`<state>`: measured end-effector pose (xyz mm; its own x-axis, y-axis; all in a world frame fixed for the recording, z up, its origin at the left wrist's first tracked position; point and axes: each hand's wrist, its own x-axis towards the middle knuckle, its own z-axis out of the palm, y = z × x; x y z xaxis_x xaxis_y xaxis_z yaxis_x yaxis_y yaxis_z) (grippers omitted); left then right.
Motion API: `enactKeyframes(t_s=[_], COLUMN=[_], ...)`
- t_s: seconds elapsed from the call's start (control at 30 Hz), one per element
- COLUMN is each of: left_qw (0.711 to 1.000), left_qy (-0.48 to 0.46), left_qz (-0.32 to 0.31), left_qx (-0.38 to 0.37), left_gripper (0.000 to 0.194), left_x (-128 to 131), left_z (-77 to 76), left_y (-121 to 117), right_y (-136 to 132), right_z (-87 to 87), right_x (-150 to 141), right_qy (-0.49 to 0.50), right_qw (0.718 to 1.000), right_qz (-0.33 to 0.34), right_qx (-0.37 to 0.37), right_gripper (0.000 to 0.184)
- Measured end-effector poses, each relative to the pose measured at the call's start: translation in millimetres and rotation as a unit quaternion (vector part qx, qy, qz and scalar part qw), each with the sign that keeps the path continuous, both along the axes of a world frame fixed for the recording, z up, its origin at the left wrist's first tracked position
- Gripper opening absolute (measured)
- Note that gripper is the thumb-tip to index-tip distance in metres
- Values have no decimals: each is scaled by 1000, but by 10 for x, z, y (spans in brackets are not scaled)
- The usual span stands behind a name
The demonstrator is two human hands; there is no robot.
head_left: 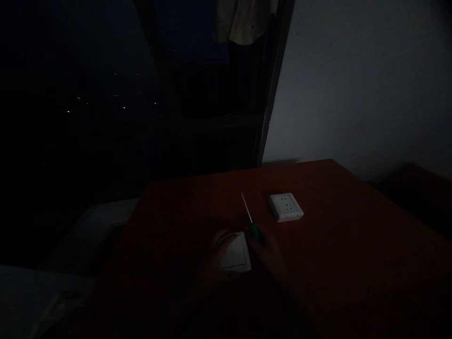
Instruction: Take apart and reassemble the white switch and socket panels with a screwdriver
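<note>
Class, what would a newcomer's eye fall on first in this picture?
Probably the white socket box, pale on the dark reddish table beyond the right hand. Next, the white square box in the left hand, nearer the viewer. Then the green-handled screwdriver in the right hand, its shaft pointing away.

A white socket box (286,206) lies on the reddish-brown counter (346,235), its face with the small holes turned upward. Behind the counter, on the right, there is a pale wall (360,84). To the left of it stands a dark window (116,61), in which several small lights (124,108) are shining. A light-coloured cloth (247,21) hangs near its top. At the lower left is a pale surface (45,287), too dim to identify.
</note>
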<state>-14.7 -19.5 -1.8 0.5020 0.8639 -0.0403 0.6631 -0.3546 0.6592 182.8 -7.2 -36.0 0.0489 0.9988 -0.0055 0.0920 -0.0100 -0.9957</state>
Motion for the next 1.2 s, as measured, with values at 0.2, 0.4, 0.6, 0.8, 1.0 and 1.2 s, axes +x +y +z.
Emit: enactKeyframes(t_s=[0.2, 0.4, 0.6, 0.8, 1.0, 1.2], left_qw=[999, 999, 996, 994, 993, 992], left_qy=[14, -10, -68, -84, -84, -88], left_qz=[17, 16, 12, 7, 2, -7], left_qx=[37, 41, 59, 67, 82, 91], left_gripper=[82, 77, 80, 79, 77, 77], left_x=[38, 216, 622, 1021, 1114, 1145], left_z=[-94, -64, -140, -185, -214, -235], left_y=[-5, 150, 630, 980, 1069, 1093], right_y=[26, -58, -232, -391, -480, -417], right_z=[37, 152, 295, 345, 234, 142], right_x=[-27, 175, 789, 1332, 1671, 1885], right_qy=[-4, -7, -80, -178, -300, -476], right_qw=[1000, 999, 991, 971, 948, 875], right_qz=[-7, -37, -91, -125, -87, -2], right_qx=[-8, -38, -51, -101, -63, 90], right_gripper=[28, 41, 53, 52, 49, 38])
